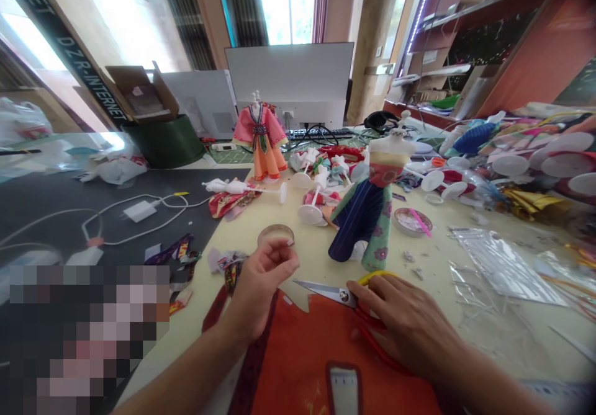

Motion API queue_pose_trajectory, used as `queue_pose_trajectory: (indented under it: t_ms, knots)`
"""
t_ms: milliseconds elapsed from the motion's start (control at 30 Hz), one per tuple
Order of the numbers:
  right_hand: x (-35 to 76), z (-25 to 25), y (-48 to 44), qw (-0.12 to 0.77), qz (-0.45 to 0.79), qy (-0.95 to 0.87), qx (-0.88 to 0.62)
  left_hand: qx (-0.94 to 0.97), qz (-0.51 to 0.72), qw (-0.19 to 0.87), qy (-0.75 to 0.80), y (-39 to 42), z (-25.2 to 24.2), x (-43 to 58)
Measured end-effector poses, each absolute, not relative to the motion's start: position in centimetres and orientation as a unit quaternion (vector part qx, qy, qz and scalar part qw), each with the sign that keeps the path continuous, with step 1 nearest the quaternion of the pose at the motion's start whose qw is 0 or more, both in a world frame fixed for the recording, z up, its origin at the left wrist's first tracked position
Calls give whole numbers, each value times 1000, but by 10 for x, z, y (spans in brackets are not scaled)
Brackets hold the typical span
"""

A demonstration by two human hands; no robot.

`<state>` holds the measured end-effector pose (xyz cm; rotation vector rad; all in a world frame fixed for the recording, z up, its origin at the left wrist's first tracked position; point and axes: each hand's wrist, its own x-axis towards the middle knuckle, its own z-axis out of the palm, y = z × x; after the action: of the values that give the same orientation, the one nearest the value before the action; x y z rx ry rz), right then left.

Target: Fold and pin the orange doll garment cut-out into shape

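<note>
My right hand (405, 322) lies over a pair of scissors (328, 292) with steel blades and red and yellow handles, and the blades point left. Under both hands is a sheet of orange-red fabric (316, 356) with a dark red border. My left hand (263, 285) is curled with its fingertips pinched together, and I see nothing clearly between them. Just beyond those fingers stands a small round clear dish (275, 235). A doll-stand dress in navy and green (365, 223) stands to the far side of the scissors.
A pink and orange doll dress (259, 139) stands further back, near a monitor (288, 77). White doll stands and fabric scraps (321, 182) crowd the yellow tabletop (428, 260). Clear plastic sheets (503, 266) lie at right. A dark mat (93, 198) with a white cable lies at left.
</note>
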<state>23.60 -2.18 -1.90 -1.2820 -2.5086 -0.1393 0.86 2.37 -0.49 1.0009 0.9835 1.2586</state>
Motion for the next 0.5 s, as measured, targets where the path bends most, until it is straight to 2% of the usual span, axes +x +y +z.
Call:
queue_pose_trajectory:
  t_ms: [300, 433, 500]
  knots:
    - [246, -15, -16, 228, -88, -866, -436, 337, 582, 590, 447, 33, 1, 9]
    - [251, -12, -12, 355, -120, -833, -406, 331, 593, 567, 465, 41, -12, 1]
    - [256, -10, -8, 423, -133, -807, -391, 361, 554, 573, 484, 52, -27, -6]
